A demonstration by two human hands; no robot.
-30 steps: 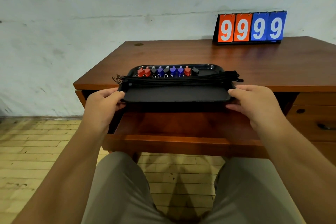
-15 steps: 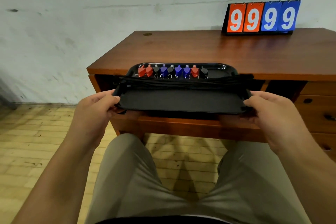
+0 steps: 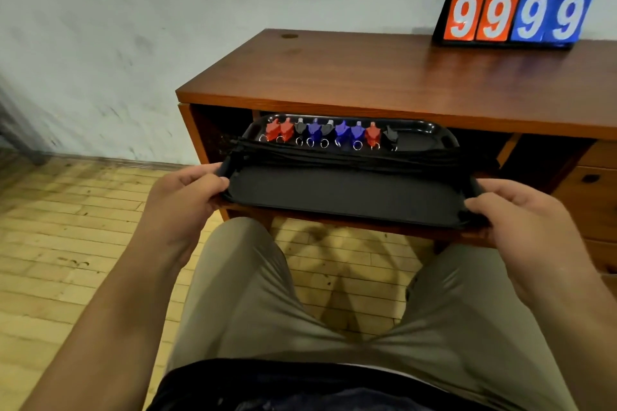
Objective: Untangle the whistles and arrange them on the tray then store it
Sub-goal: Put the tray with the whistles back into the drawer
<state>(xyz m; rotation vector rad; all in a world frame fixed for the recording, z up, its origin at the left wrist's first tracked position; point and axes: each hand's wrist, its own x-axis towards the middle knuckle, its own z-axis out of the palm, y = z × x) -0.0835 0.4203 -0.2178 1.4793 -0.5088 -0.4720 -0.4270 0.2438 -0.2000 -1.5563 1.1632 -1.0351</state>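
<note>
Left hand and right hand grip the black plastic tray between them; keep level lest the coloured plastic whistles beyond slide.

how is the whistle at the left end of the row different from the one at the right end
The left-end whistle is red; the right-end whistle is black. The left-end whistle sits close to the left rim of the tray, while the right-end whistle has bare tray to its right. Both stand in one row along the tray's far side, each with a metal ring at its near end.
</note>
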